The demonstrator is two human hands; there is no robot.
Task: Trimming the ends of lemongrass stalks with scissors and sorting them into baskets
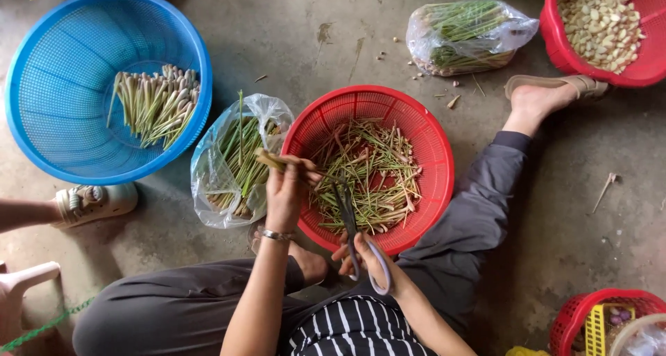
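Lemongrass stalk (269,160) in left hand (284,193), scissors (349,221) in right hand (366,257).

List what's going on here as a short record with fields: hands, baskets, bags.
Left hand: grips a lemongrass stalk over the red basket
Right hand: holds scissors
Red basket: holds green trimmings
Blue basket: holds trimmed stalks
Plastic bags: one beside the red basket, another farther off, both with stalks
Floor: concrete

Grey trousers (208,307) cover both legs. A black, white-striped top (347,332) shows at bottom centre. A silver bracelet (276,235) circles one wrist.
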